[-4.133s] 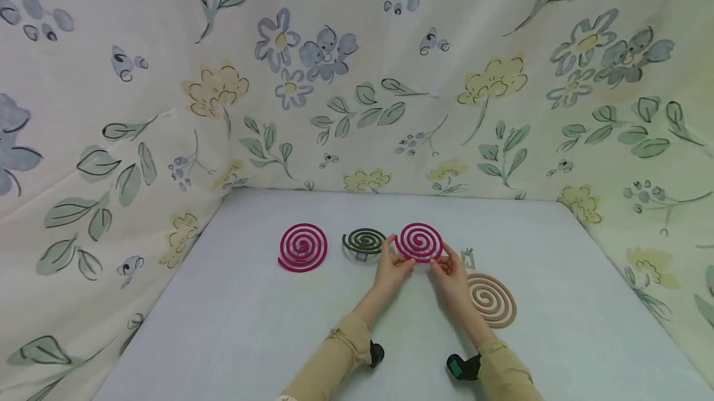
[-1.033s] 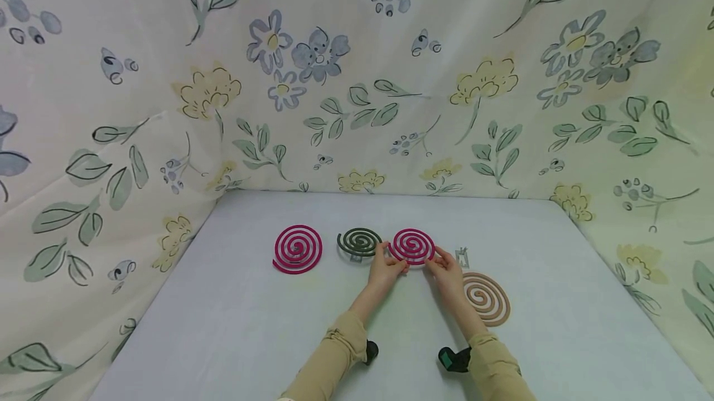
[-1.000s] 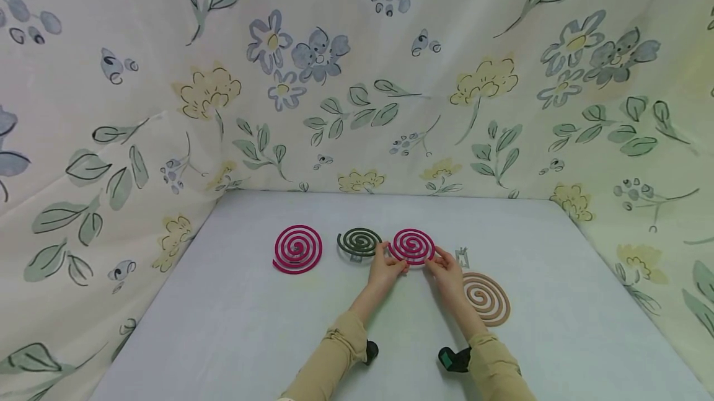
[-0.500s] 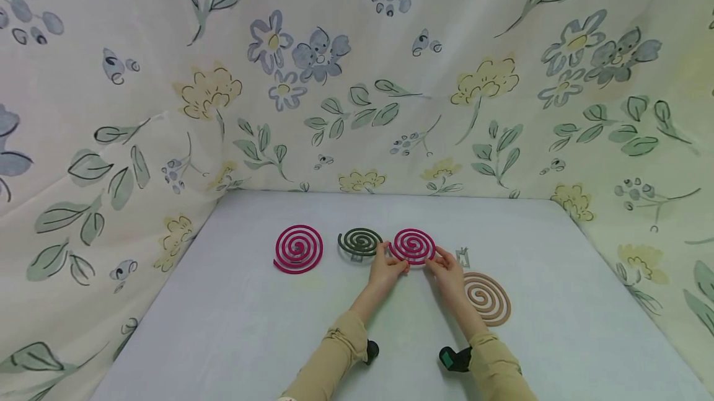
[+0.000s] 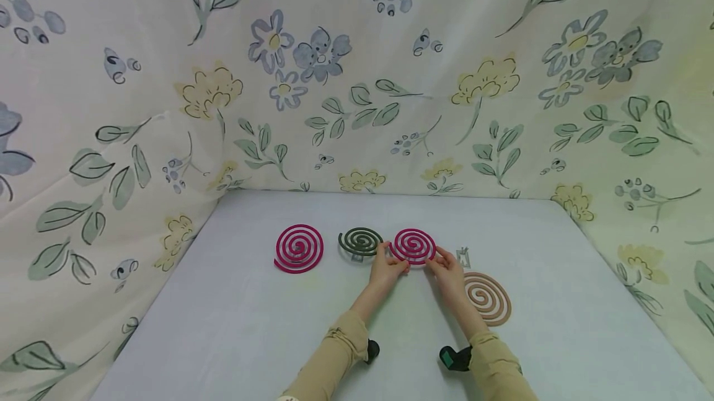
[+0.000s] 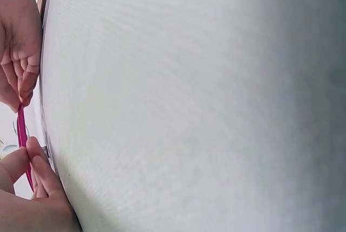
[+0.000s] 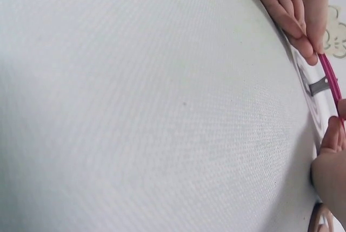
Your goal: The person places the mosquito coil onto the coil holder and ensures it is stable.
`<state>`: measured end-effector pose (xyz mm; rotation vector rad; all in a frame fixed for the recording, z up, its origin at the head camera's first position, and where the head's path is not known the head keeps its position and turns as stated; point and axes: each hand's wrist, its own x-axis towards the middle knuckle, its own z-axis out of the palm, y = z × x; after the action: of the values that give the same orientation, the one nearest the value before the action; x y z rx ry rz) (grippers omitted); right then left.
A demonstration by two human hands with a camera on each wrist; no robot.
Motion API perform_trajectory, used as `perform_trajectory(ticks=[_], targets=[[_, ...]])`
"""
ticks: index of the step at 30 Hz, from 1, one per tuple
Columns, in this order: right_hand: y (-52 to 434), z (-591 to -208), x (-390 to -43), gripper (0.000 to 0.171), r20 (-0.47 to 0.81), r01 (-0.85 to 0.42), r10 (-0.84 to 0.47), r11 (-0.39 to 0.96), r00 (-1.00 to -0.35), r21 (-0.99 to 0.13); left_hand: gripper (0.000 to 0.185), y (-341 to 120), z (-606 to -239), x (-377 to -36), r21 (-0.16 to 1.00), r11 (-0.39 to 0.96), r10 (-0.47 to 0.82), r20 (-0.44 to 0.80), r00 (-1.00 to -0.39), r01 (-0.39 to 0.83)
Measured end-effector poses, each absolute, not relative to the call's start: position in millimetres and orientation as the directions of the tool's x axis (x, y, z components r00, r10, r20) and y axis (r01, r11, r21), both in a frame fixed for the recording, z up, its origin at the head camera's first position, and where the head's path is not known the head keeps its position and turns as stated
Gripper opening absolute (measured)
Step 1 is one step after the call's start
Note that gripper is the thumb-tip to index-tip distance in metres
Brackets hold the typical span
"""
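Fingertips of left hand (image 5: pixel 387 269) and right hand (image 5: pixel 446 271) pinch opposite edges of the pink coil (image 5: pixel 413 245), between the dark green coil (image 5: pixel 361 241) and a small metal stand (image 5: pixel 463 257) | wrist views show the coil edge-on only, stand under it barely visible | flat magenta spiral | unchanged since half a second ago.
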<state>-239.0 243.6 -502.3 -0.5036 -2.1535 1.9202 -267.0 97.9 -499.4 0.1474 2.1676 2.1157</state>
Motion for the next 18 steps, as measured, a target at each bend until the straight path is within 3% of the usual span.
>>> perform_trajectory(ticks=[8, 13, 18], targets=[[241, -497, -235, 0.048, -0.058, 0.105, 0.396, 0.097, -0.916, -0.99, 0.06, 97, -499, -266, 0.997, 0.071, 0.142, -0.011, -0.99, -0.001], [242, -501, -237, 0.047, -0.057, 0.106, 0.391, 0.105, -0.919, -0.989, 0.062, 96, -514, -274, 0.997, 0.033, 0.174, 0.059, -0.983, 0.066], [243, -503, -238, 0.048, -0.054, 0.103, 0.389, 0.106, -0.92, -0.989, 0.062, 97, -498, -267, 0.997, 0.07, 0.145, -0.032, -0.989, -0.022]])
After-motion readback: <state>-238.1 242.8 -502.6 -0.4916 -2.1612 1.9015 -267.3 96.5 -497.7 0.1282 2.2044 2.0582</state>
